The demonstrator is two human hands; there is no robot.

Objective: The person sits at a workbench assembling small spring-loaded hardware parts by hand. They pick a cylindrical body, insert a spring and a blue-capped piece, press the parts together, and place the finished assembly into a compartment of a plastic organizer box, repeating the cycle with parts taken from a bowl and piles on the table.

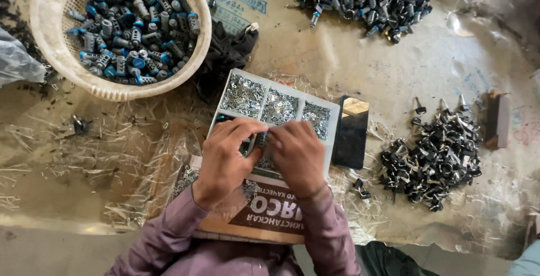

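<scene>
Both forearms, covered by mauve sleeves, are extended forward from the lower edge and converge at the centre. The left hand (224,161) and the right hand (297,157) are held palm-down, side by side, knuckles uppermost. The fingers are curled inward, and the fingertips are brought together between the hands.

My left hand (225,155) and right hand (295,152) sit close together over the white divided tray of small metal bits (275,104). The black flat phone (350,132) lies just beside the tray on my right. Beyond it, bare plastic-covered table (394,68) leaves room before the heap of black keyed parts (436,155). To my left, the cream woven basket of blue-capped cylinders (121,28) and a black cloth (225,57) block the far side.
</scene>
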